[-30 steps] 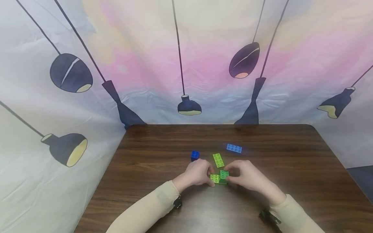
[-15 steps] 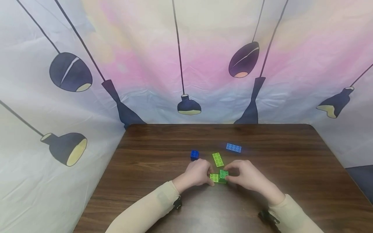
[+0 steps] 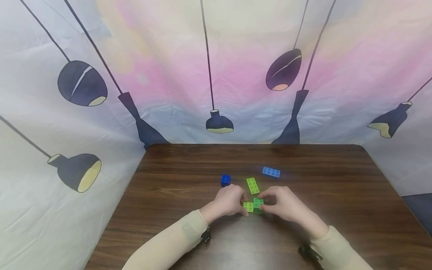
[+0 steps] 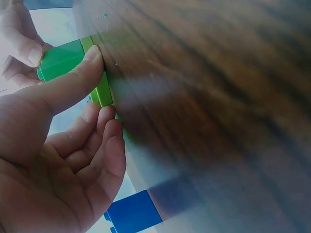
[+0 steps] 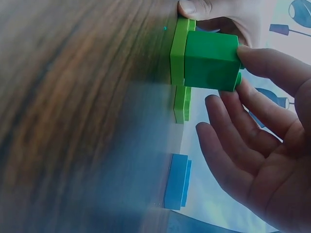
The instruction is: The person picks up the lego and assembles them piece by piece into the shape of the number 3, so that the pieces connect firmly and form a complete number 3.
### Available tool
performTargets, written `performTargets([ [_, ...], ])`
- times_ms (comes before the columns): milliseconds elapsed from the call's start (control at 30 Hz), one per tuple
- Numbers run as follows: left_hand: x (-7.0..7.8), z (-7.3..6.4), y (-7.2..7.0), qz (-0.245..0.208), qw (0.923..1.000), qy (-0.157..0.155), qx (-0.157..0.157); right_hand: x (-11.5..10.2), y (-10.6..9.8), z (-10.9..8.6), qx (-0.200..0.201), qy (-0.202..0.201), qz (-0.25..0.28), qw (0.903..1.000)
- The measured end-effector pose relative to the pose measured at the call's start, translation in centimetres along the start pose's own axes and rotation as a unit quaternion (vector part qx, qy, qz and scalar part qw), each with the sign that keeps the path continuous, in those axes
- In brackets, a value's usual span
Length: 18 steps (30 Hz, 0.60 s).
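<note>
A green square brick [image 3: 258, 203] sits on one end of a lime-green flat plate [image 3: 248, 207], which lies on the table. My left hand [image 3: 230, 199] pinches the plate's other end between thumb and fingers. With thumb and fingertips, my right hand [image 3: 284, 203] holds the green brick near its studded top. In the right wrist view the brick [image 5: 211, 60] stands against the plate [image 5: 179, 53] with no clear gap. The left wrist view shows my left thumb [image 4: 80, 80] across the plate's edge, hiding part of it.
Behind the hands lies a second lime-green plate [image 3: 252, 185]. A light blue plate [image 3: 271, 171] is farther back to the right. Just beyond my left hand stands a dark blue brick [image 3: 225, 180]. The brown wooden table [image 3: 182, 165] ends at a printed cloth backdrop [image 3: 175, 75].
The green brick and my right fingers have shifted slightly left over the lime-green plate. My left hand keeps its grip in place. The other pieces have not moved.
</note>
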State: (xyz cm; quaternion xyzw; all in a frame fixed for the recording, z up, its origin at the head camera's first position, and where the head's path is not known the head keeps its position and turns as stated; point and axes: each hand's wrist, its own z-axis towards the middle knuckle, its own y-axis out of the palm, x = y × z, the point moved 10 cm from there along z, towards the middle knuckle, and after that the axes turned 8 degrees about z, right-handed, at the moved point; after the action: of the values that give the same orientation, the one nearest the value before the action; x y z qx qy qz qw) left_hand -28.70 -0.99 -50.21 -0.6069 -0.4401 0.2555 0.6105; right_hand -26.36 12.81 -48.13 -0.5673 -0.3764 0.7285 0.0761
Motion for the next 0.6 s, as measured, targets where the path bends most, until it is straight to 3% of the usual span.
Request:
performTargets([
  [400,0.45,0.28,-0.05,0.001,1.0,0.007,0.007,0.57,-0.28,-0.16,-0.006,0.015,0.008,0.9998],
  [600,0.11,-0.31,0.09,-0.009,0.9998,0.009,0.013,0.2,0.05,-0.13,-0.012,0.013,0.026,0.9995],
])
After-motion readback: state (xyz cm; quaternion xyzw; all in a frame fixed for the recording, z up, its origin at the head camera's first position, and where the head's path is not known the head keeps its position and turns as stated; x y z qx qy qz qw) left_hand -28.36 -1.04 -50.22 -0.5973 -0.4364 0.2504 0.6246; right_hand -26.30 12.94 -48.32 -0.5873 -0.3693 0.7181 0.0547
